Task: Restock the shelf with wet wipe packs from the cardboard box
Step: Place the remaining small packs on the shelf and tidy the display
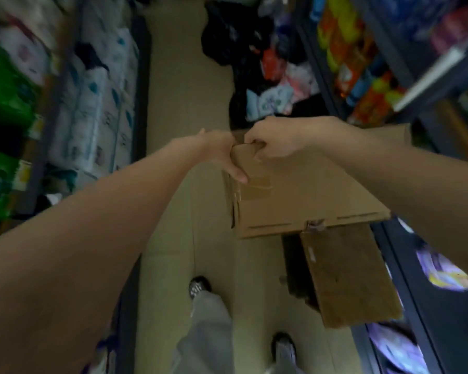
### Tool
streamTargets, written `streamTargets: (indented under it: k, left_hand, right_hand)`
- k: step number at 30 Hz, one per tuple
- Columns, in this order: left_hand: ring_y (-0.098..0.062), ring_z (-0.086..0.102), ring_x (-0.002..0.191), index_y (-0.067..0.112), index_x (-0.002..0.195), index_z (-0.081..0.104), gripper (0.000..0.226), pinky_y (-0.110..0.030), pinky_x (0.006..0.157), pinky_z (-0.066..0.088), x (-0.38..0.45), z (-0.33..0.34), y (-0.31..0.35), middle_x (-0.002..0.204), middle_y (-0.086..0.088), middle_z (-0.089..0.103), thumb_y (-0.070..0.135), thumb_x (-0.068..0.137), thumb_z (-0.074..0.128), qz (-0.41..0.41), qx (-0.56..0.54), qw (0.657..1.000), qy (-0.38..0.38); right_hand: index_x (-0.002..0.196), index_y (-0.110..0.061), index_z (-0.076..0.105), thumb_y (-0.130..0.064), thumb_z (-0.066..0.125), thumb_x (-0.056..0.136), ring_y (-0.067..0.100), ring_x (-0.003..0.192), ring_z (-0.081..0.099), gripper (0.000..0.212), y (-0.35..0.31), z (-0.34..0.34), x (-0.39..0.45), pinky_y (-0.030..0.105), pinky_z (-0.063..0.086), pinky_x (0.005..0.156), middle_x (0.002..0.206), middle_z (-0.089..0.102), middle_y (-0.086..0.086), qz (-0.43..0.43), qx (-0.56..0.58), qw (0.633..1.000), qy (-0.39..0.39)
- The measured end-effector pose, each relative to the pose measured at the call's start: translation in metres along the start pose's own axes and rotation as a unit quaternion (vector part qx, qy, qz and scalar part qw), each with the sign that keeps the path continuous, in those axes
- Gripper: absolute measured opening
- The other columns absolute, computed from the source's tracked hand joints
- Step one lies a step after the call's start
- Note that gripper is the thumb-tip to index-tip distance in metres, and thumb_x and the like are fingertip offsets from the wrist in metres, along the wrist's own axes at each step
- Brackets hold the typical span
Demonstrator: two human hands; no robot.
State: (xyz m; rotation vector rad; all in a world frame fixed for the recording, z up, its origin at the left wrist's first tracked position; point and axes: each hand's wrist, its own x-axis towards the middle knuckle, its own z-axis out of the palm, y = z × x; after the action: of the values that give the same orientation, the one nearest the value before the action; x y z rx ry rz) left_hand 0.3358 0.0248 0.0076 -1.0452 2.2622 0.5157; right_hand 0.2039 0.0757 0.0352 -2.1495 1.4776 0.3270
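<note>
Along the left edge of the aisle runs a blurred shelf unit [65, 85] stacked with green packages [3, 85] and white packs with teal marks [97, 103]; the print on them is too smeared to read. Between the shelves lies a beige tiled floor [179, 76].

Reaching in from the lower left, the bare left arm ends in the left hand [222, 152], which rests against the upper left corner of a closed brown cardboard box [303, 195]. Its fingers [237, 175] lie fairly straight, pointing down along the box's left edge, touching the cardboard just above a patch of brown tape [257, 188].

Directly beside it, almost knuckle to knuckle, the right hand [276, 141] comes in from the right. Its fingers are curled tightly, pinching the same top corner of the box, with the fingertips tucked under the flap edge.

That box is held above the floor at mid-frame, tilted, its flat top facing the camera. Below it and to the right sits a darker brown cardboard piece [349, 279], leaning over a dark object.

Beyond the box, dark bags and pastel-coloured packs [270, 98] are piled on the floor. On the right, a dark metal shelf [389, 58] holds orange and yellow goods, with purple packs [443, 271] lower down. At the bottom, grey trouser legs [211, 319] and two dark shoes [199, 286] stand on the tiles.
</note>
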Motion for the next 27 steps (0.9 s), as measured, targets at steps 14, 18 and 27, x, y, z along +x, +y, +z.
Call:
streamTargets:
  k: [14, 18, 27]
  left_hand:
    - [-0.014, 0.049, 0.077, 0.018, 0.082, 0.051, 0.034, -0.026, 0.069, 0.038, 0.056, -0.235, -0.266, 0.070, 0.009, 0.049, 0.042, 0.072, 0.074, 0.094, -0.054, 0.984, 0.145]
    - [-0.016, 0.052, 0.080, 0.017, 0.093, 0.054, 0.039, -0.029, 0.070, 0.040, 0.115, -0.296, -0.327, 0.078, 0.005, 0.052, 0.045, 0.073, 0.072, 0.067, -0.025, 0.986, 0.149]
    - [-0.020, 0.047, 0.084, 0.015, 0.095, 0.051, 0.046, -0.036, 0.078, 0.036, 0.272, -0.459, -0.471, 0.081, 0.003, 0.048, 0.054, 0.074, 0.067, -0.008, 0.000, 0.990, 0.139]
  right_hand:
    - [0.125, -0.007, 0.049, -0.013, 0.053, 0.088, 0.026, 0.109, 0.054, 0.038, -0.021, -0.239, 0.261, 0.038, 0.046, 0.095, 0.123, 0.055, 0.010, 0.106, 0.031, 0.994, 0.007]
    - [0.128, -0.012, 0.046, -0.019, 0.052, 0.090, 0.028, 0.106, 0.054, 0.039, 0.013, -0.296, 0.341, 0.041, 0.049, 0.092, 0.124, 0.052, 0.009, 0.104, 0.006, 0.994, 0.024]
    - [0.131, -0.012, 0.042, -0.004, 0.054, 0.089, 0.023, 0.087, 0.060, 0.045, 0.112, -0.439, 0.547, 0.032, 0.054, 0.069, 0.121, 0.051, 0.009, 0.114, 0.141, 0.983, 0.027]
